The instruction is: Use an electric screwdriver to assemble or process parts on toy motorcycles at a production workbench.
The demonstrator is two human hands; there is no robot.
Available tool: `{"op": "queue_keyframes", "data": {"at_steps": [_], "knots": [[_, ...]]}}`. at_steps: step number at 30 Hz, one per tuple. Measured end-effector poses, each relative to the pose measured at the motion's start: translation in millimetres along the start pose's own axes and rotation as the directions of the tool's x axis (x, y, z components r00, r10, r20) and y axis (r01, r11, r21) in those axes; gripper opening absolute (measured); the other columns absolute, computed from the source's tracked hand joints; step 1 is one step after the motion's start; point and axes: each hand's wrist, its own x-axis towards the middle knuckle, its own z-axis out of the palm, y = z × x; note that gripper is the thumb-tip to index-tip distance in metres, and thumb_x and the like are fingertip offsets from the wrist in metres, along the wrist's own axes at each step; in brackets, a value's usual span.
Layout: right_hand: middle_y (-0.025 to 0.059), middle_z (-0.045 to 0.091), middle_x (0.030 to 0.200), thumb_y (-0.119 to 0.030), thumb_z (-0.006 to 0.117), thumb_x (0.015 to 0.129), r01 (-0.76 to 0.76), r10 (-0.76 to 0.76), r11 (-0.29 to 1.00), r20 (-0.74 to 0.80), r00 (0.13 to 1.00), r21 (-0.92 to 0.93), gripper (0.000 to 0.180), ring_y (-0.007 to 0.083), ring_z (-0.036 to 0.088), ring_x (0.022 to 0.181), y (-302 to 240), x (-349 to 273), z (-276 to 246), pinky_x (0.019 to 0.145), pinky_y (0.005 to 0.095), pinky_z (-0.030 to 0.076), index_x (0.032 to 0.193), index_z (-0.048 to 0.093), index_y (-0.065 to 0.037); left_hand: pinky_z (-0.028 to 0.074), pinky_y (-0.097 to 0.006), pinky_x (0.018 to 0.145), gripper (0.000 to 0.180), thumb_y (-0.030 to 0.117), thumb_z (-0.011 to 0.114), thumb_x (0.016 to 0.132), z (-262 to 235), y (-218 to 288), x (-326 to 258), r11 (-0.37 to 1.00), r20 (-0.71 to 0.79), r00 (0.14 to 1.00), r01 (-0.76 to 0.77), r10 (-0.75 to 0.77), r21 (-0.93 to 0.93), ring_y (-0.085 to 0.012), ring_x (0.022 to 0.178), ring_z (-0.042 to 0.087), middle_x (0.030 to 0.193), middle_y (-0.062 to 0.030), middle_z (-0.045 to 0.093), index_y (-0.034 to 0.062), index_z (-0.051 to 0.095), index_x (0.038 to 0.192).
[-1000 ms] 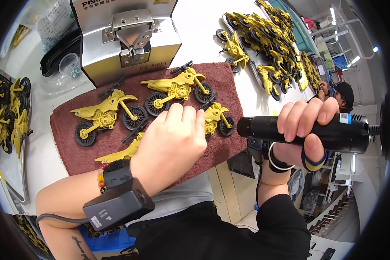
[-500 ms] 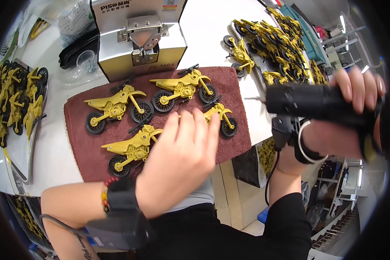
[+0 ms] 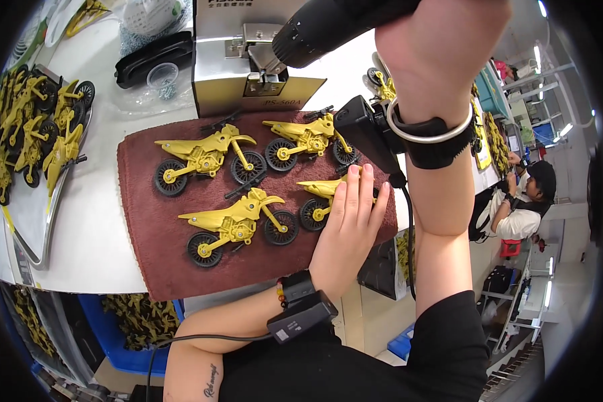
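Several yellow toy motorcycles with black wheels lie on a dark red towel: one toy motorcycle at the far left, another toy motorcycle at the far right, a third toy motorcycle at the near left. My left hand rests its outstretched fingers over the near-right toy motorcycle, hiding its front part. My right hand is raised, gripping a black electric screwdriver; its fingers are mostly out of sight. The screwdriver's nose is at the chute of a screw feeder, its bit hidden.
A metal tray heaped with toy motorcycles stands at the left. Beside the feeder are a black container and a small clear cup. A blue bin sits below the table. A co-worker is at the right.
My right hand has swung the screwdriver from the right side up and left to the feeder. My left hand has shifted right onto the near-right motorcycle. The whole view has shifted.
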Motion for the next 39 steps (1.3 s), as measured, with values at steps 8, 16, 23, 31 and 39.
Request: {"op": "queue_keyframes", "data": {"at_steps": [8,16,23,31,39], "knots": [[0.0083,0.056,0.065,-0.016,0.065,0.081,-0.203,0.198,0.972,0.054,0.979,0.115,0.018,0.0181,0.058,0.058,1.3,6.7,-1.1,0.056,0.0293,0.047,0.082,0.059,0.001,0.027,-0.043,0.112,0.050,0.019,0.043,0.087,-2.3,2.6,2.2,0.995,-0.022,1.000,0.010,-0.008,0.098,-0.0370,0.133,0.035,0.140,-0.0252,0.039,0.0007,0.042,0.134],[0.0025,0.047,0.085,-0.013,0.056,0.082,-0.528,0.445,0.843,0.422,0.790,0.099,0.028,0.0135,0.047,0.074,-57.2,-6.6,-42.5,0.074,0.0320,0.038,0.104,0.043,-0.002,0.026,-0.043,0.112,0.053,0.019,0.045,0.085,-1.6,1.8,-2.1,1.000,0.035,0.999,0.005,-0.006,0.018,-0.0357,0.133,0.036,0.140,-0.0248,0.040,-0.0025,0.042,0.133],[0.0047,0.048,0.073,-0.002,0.066,0.074,-0.455,0.440,0.883,0.138,0.888,0.115,0.035,0.0164,0.051,0.057,-103.9,-79.7,-23.2,0.058,0.0294,0.044,0.096,0.039,-0.007,0.026,-0.043,0.112,0.056,0.021,0.044,0.087,4.3,1.4,-0.7,0.999,-0.028,0.998,0.050,-0.050,0.016,-0.0364,0.135,0.034,0.144,-0.0247,0.036,-0.0008,0.038,0.138],[0.0054,0.050,0.072,-0.003,0.069,0.073,-0.427,0.423,0.903,0.064,0.904,0.054,0.037,0.0167,0.052,0.056,-100.6,-98.9,-24.5,0.057,0.0295,0.046,0.095,0.040,-0.008,0.024,-0.042,0.112,0.054,0.021,0.042,0.090,3.1,1.2,0.6,0.999,0.025,0.999,0.043,-0.042,-0.023,-0.0359,0.136,0.033,0.145,-0.0255,0.034,-0.0010,0.036,0.139],[0.0037,0.056,0.072,-0.004,0.075,0.073,-0.382,0.356,0.921,0.240,0.903,0.073,0.037,0.0153,0.057,0.057,-88.3,-106.7,-30.3,0.054,0.0263,0.051,0.094,0.044,-0.009,0.026,-0.043,0.111,0.054,0.021,0.039,0.091,3.6,1.8,1.9,0.997,0.020,0.998,0.062,-0.061,-0.052,-0.0369,0.136,0.033,0.145,-0.0255,0.033,-0.0025,0.035,0.139]]}}
